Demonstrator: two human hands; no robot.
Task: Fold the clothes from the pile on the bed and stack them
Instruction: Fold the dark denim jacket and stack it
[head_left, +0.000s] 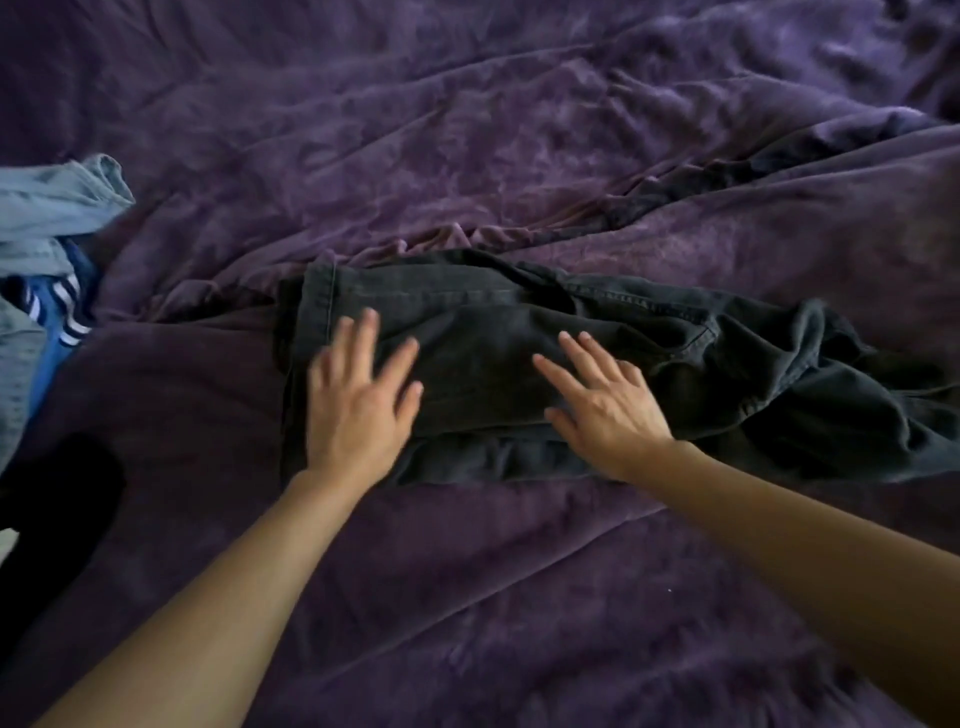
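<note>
A pair of dark grey jeans (498, 317) lies across the middle of the purple bed cover (467, 130), folded over at the left end and bunched at the right end. My left hand (358, 400) lies flat on the folded left part, fingers spread and straight. My right hand (602, 400) presses flat on the middle of the jeans, fingers straight and pointing up-left. Neither hand grips the cloth. At the left edge sits a pile of clothes with a light blue garment (47, 213) on top and a blue one with white stripes (62, 312) under it.
A black garment or object (57, 509) lies at the lower left beside the pile. The purple cover is wrinkled, with a ridge running from the centre to the upper right. Bare cover stretches in front of the jeans and behind them.
</note>
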